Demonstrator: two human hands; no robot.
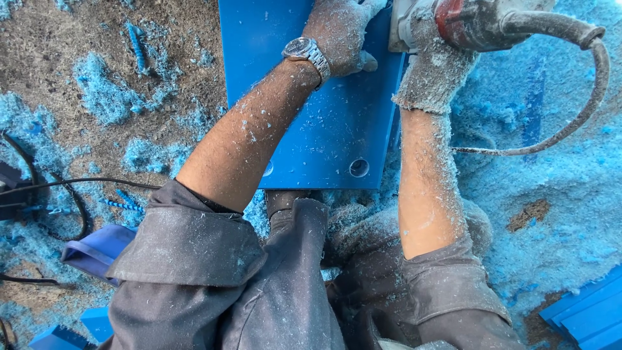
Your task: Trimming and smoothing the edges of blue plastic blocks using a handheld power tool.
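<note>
Down on the ground, both forearms reach forward over a blue panel [324,116] that lies flat amid blue shavings [570,188]. Wearing a dusty glove and a wristwatch [306,52], the left hand [340,32] presses palm-down on the panel's upper part, fingers spread loosely, gripping nothing. At the panel's right edge, the gloved right hand [431,58] is clamped around a power tool [479,23], whose cable [583,97] loops out to the right. Near the panel's lower edge sits a round hole [358,168], just above the person's knees. Shavings pile thick to the right; dirt with scattered shavings lies left. Black cables [71,194] and blue offcuts [94,249] crowd the lower left corner, more blue pieces [589,314] the lower right.
</note>
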